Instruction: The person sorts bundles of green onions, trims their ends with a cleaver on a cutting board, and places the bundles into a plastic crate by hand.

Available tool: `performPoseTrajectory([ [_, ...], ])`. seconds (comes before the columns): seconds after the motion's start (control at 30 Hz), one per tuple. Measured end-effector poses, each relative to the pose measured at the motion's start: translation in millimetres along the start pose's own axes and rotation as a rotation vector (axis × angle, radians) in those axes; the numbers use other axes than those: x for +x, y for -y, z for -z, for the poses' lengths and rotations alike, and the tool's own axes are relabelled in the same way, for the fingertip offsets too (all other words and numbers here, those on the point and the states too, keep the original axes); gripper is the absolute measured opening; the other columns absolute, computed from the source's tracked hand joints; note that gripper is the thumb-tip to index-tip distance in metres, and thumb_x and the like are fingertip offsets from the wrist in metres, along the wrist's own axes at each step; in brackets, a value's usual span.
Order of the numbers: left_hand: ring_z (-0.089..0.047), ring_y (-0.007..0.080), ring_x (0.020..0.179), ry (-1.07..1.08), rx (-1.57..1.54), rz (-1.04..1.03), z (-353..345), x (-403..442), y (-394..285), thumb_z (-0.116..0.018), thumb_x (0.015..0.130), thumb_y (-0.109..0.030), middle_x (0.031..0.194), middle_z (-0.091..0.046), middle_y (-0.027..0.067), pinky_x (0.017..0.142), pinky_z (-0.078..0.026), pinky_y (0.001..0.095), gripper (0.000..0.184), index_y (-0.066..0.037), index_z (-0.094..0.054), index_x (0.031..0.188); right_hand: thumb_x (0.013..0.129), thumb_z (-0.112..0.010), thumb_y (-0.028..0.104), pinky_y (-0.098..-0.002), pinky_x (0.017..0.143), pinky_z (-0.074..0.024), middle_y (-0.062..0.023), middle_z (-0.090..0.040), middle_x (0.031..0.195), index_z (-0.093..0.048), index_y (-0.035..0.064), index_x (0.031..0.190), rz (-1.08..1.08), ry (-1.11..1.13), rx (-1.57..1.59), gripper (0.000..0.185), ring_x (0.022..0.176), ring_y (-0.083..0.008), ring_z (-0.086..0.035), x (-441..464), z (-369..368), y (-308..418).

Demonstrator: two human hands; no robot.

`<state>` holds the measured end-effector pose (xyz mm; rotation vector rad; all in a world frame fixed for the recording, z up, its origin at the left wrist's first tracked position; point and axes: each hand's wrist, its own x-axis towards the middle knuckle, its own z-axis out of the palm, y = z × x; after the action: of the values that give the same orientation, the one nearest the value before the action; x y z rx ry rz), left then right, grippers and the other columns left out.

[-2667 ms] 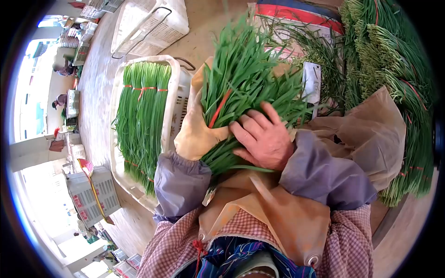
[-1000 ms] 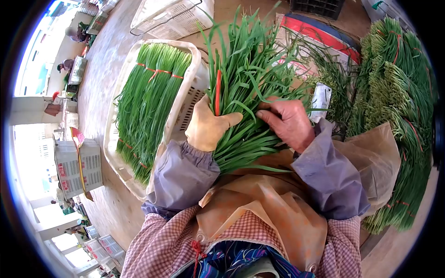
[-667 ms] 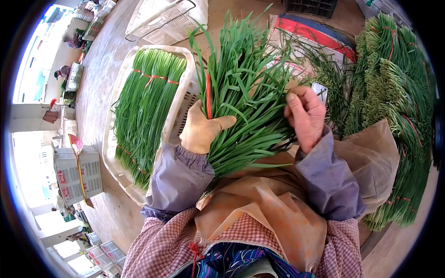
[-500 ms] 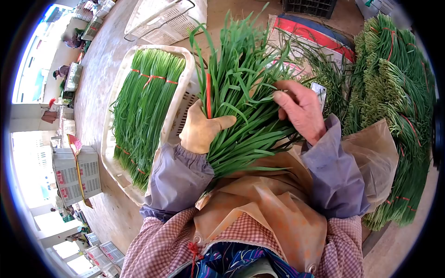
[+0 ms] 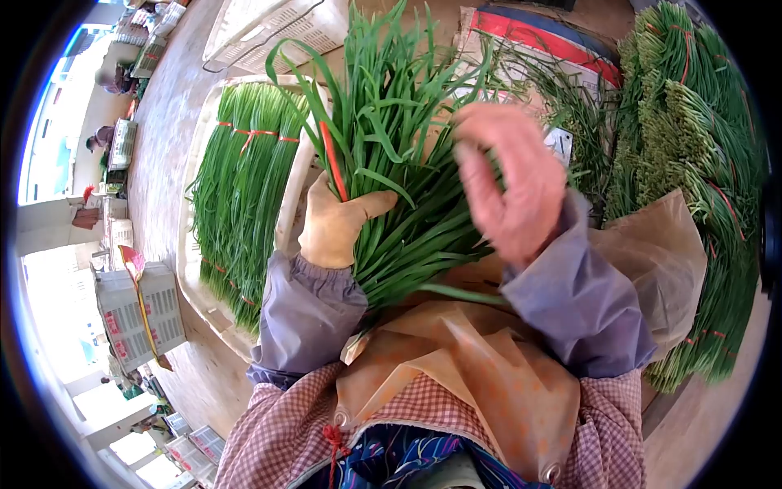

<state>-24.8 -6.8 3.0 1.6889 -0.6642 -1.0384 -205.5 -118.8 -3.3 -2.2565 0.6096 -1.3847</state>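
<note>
My left hand (image 5: pixel 334 224), in a pale glove, is closed around a large loose bunch of garlic chives (image 5: pixel 399 155), its thumb lying across the leaves. A red strip (image 5: pixel 332 161) stands up between that hand and the leaves. To the right of the bunch is my bare right hand (image 5: pixel 517 183), blurred by motion. Its thumb and forefinger are apart, and nothing shows between them. One long blade (image 5: pixel 463 293) sticks out of the bunch toward my apron (image 5: pixel 456 359).
At the left stands a white crate (image 5: pixel 213 306) with chives tied in red bands (image 5: pixel 248 179). Another crate (image 5: pixel 277 33) is behind it. Stacked tied bundles (image 5: pixel 692 163) lie at the right. Loose trimmings (image 5: pixel 570 114) cover a sack (image 5: pixel 521 41). People work far left.
My right hand has drawn away from the leaves and risen toward the camera, its fingers parting. My left hand and the bunch have shifted slightly left, and the red strip leans more.
</note>
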Motion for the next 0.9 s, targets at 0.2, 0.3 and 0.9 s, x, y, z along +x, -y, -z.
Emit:
performPoseTrajectory([
  [0.2,-0.066,0.0199,0.083,-0.059,0.018,0.060,4.5,-3.0,-3.5,-0.066,0.073,0.000,0.094,-0.070,0.0093,0.080,-0.051,0.0316,0.034,0.002,-0.067,0.106,0.087,-0.059,-0.007,-0.0323,0.069,-0.0510,-0.0135,-0.063,0.080,-0.058,-0.0004,0.098,-0.510,0.160,0.688,0.012,0.074,-0.0239,-0.065,-46.4,-61.6,-0.3],
  [0.3,-0.066,0.0208,0.082,-0.046,-0.022,0.090,7.7,-4.6,-4.3,-0.066,0.074,-0.003,0.094,-0.070,0.0100,0.080,-0.052,0.0320,0.032,0.003,-0.067,0.106,0.087,-0.058,-0.008,-0.0305,0.071,-0.0514,-0.0113,-0.065,0.081,-0.058,-0.0006,0.103,-0.611,0.162,0.754,0.017,0.076,-0.0178,-0.064,-61.7,-68.4,-3.3],
  [0.9,-0.067,0.0211,0.084,-0.006,-0.213,0.142,9.4,3.4,5.7,-0.071,0.072,0.007,0.096,-0.070,0.0104,0.078,-0.055,0.0333,0.042,0.002,-0.060,0.112,0.086,-0.069,0.004,-0.0262,0.058,-0.0414,0.0015,-0.059,0.065,-0.064,0.0008,0.093,-0.858,0.657,1.106,0.010,0.062,-0.0051,-0.049,-57.8,-65.3,-26.9],
])
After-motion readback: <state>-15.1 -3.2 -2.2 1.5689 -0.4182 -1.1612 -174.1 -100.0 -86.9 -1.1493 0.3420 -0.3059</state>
